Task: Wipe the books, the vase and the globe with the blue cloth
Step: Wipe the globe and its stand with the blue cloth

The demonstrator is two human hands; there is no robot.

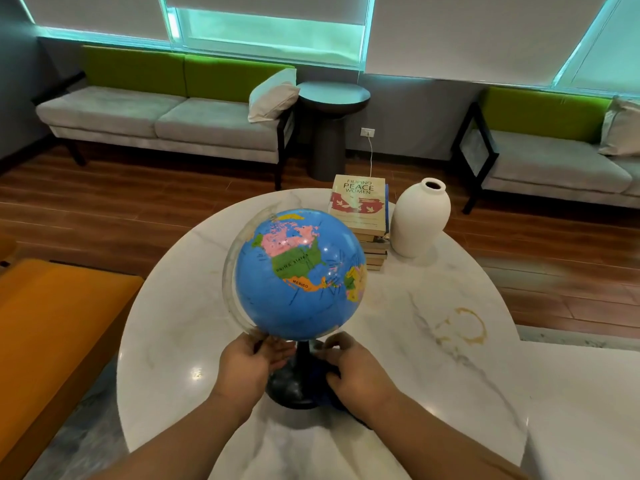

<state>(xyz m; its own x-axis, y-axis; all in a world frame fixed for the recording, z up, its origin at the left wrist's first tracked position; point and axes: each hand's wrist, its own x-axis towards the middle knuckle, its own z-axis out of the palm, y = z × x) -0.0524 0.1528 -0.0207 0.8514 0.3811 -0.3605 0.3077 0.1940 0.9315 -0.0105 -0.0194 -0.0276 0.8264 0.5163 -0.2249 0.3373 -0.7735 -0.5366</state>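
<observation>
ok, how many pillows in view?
2. One pillow at the right end of the left sofa, one pillow on the right sofa, cut by the frame edge.

One globe at frame center. One white vase upper right of it. One stack of books, roughly five, exact count unclear. One blue cloth at the globe's base. Two hands: left hand, right hand. Two pillows.

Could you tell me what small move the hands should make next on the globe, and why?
Probably rub the blue cloth around the globe's black base: the right hand already presses it there, while the left hand steadies the clear arc beneath the globe.
</observation>
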